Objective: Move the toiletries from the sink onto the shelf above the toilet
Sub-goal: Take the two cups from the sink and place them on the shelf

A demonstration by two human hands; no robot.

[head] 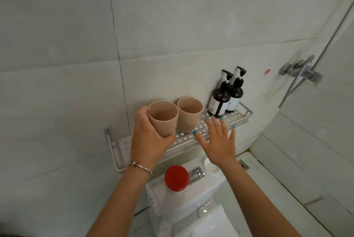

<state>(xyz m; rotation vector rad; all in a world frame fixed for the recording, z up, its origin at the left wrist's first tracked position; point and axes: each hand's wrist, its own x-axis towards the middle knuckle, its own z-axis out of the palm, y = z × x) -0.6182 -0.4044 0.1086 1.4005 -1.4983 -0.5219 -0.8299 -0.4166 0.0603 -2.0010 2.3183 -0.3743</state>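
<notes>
A perforated metal shelf [207, 119] is fixed to the tiled wall above the toilet. My left hand [149, 139] grips a beige cup [163, 117] at the shelf's left part, right beside a second beige cup [188, 114] that stands on the shelf. Two dark pump bottles [220, 100] [236, 96] stand at the shelf's right end. My right hand [218, 141] hovers open, fingers spread, over the shelf's front edge between the cups and the bottles, holding nothing.
Below the shelf is the white toilet tank [208, 187] with a red-lidded container [176, 178], a chrome flush button [196, 173] and a small white cap [211, 165]. A towel bar [113, 150] hangs at the shelf's left. Shower fittings [302, 73] and a glass partition stand right.
</notes>
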